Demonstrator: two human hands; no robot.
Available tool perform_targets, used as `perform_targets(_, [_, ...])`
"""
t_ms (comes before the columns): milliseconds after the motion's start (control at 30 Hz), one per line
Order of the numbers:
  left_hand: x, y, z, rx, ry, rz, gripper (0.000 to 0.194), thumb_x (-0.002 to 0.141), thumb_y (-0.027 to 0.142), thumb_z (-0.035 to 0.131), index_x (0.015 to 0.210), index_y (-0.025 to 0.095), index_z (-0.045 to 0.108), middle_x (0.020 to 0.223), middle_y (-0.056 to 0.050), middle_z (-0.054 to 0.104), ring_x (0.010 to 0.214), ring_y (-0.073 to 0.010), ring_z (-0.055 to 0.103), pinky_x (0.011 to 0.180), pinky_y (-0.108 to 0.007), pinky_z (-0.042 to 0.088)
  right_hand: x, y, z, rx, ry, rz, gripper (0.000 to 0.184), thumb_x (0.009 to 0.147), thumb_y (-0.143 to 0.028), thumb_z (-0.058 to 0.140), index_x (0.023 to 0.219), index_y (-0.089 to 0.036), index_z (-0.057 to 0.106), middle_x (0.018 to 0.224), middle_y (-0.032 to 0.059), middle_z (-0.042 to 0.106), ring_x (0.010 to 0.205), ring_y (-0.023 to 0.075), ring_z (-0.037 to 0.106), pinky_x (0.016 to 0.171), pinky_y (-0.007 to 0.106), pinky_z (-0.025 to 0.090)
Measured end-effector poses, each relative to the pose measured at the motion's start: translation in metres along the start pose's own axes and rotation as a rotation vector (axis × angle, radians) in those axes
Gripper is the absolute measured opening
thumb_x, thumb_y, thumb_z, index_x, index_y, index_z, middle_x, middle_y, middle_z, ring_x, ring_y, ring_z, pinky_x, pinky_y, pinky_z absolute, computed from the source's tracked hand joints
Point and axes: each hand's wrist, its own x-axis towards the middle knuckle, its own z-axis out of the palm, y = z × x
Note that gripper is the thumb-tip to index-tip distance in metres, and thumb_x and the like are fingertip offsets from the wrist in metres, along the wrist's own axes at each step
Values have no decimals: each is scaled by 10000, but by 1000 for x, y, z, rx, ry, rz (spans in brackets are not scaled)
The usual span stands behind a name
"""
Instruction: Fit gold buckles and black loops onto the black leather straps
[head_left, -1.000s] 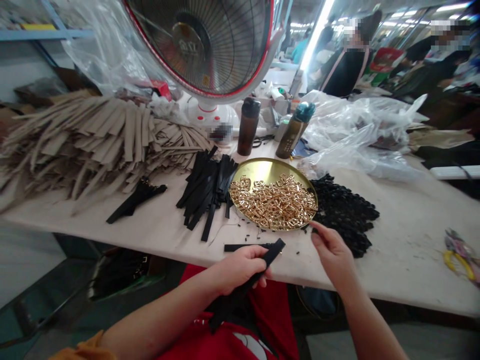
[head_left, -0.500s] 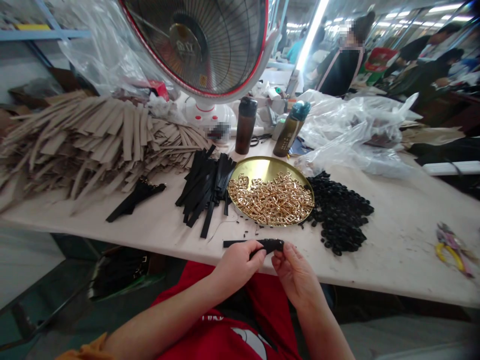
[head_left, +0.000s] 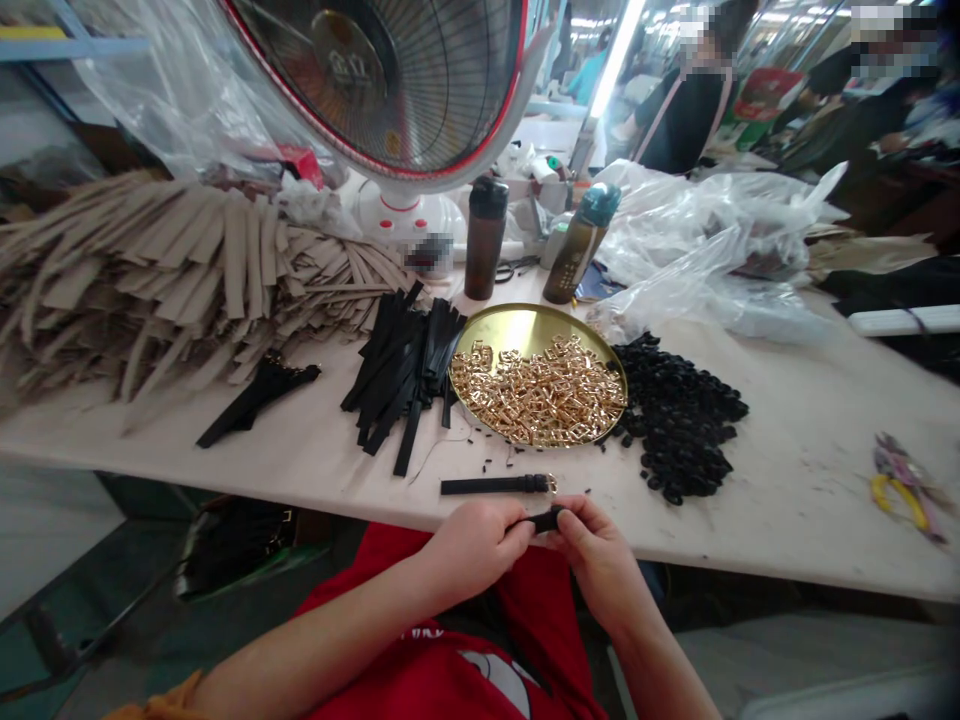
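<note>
- Black strap [head_left: 545, 521] at the near edge of the table [head_left: 810, 430], between both hands, above the red clothing [head_left: 412, 680]; only a short stretch visible.
- Left hand [head_left: 484, 540]: curled closed around the left part, thumb pressed against fingers.
- Right hand [head_left: 600, 548]: pinched tight on the right end, thumb against fingertips, no gap visible.
- Any fitting on the held end: covered by fingers, impossible to tell.
- Done, by the look of it: one buckled strap [head_left: 491, 486], flat on the tabletop just beyond the hands, gold buckle [head_left: 552, 484] towards the right.
- Probably done too: small bundle of straps [head_left: 259, 395] well off to the left, gold glints at the far end.
- Left to do, seemingly: loose straps [head_left: 401, 365] in a heap beside the round tray [head_left: 517, 320], no gold visible on them.
- Also plentiful: gold buckles [head_left: 551, 395] heaped in that tray, and small black loops [head_left: 679, 410] piled just to its right.
- Held piece judged partway, with far more waiting than finished on the tabletop; exact counts unreadable.
- Pliers [head_left: 896, 480] far right, well apart from both hands.
</note>
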Motion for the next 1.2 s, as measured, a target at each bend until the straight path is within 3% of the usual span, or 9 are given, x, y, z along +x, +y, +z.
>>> perform_targets(200, [4, -5, 7, -42, 2, -50, 276, 833, 278, 357, 682, 165, 558, 579, -5, 546, 540, -128, 473, 525, -226, 296, -2, 14, 12, 76, 28, -25, 170, 640, -287, 697, 737, -193, 592, 691, -26, 621, 632, 120, 554, 645, 258, 454])
perform_targets(267, [3, -7, 6, -150, -74, -89, 229, 825, 269, 372, 872, 166, 571, 618, 2, 565, 534, -126, 492, 532, -222, 329, -2, 15, 11, 58, 40, -35, 177, 639, -292, 696, 751, -192, 601, 713, -18, 630, 664, 136, 565, 669, 274, 455])
perform_targets(367, [2, -9, 4, -285, -180, -145, 385, 817, 243, 374, 1196, 195, 420, 648, 18, 571, 503, -124, 492, 536, -225, 371, 0, 16, 11, 40, 106, -36, 180, 643, -312, 693, 753, -197, 609, 708, -23, 632, 653, 133, 564, 665, 267, 451])
perform_targets(500, [4, -9, 2, -271, -31, -106, 444, 827, 260, 373, 1264, 180, 391, 781, -34, 602, 695, -161, 531, 690, -255, 388, 0, 20, 19, 34, 15, 12, 230, 706, -354, 626, 891, -220, 604, 867, 3, 659, 792, 165, 589, 745, 302, 444])
perform_targets(600, [9, -12, -3, -329, 27, -109, 410, 826, 314, 390, 1197, 164, 478, 780, -41, 595, 763, -178, 520, 695, -245, 378, 11, 9, 13, -303, -41, -147, 228, 767, -388, 534, 890, -209, 601, 840, 23, 651, 792, 195, 584, 724, 323, 443])
perform_targets(733, [14, -18, -10, -374, 77, -145, 284, 805, 340, 415, 948, 169, 592, 690, 5, 542, 672, -143, 472, 610, -209, 359, 52, -36, -15, -1175, 169, -637, 211, 829, -315, 441, 905, -186, 591, 873, 71, 595, 797, 200, 544, 709, 314, 411])
perform_targets(800, [14, -18, -12, -382, 97, -160, 244, 797, 330, 419, 880, 166, 581, 671, 22, 516, 630, -123, 443, 581, -197, 345, 76, -57, -25, -1686, 185, -703, 192, 833, -231, 422, 862, -180, 604, 851, 87, 592, 809, 214, 535, 705, 320, 381])
perform_targets(867, [13, -18, -11, -393, 98, -161, 230, 795, 322, 414, 863, 163, 565, 652, 29, 495, 605, -115, 426, 564, -195, 339, 94, -70, -27, -1977, 151, -691, 172, 814, -175, 438, 777, -167, 606, 809, 97, 600, 791, 228, 539, 680, 327, 359])
perform_targets(1200, [-2, -17, -7, -395, 104, -129, 216, 805, 323, 396, 834, 164, 540, 554, 46, 451, 522, -104, 405, 517, -204, 324, 103, -73, -11, -1986, 165, -680, 203, 742, -8, 412, 718, -101, 591, 762, 169, 614, 737, 246, 566, 651, 342, 358])
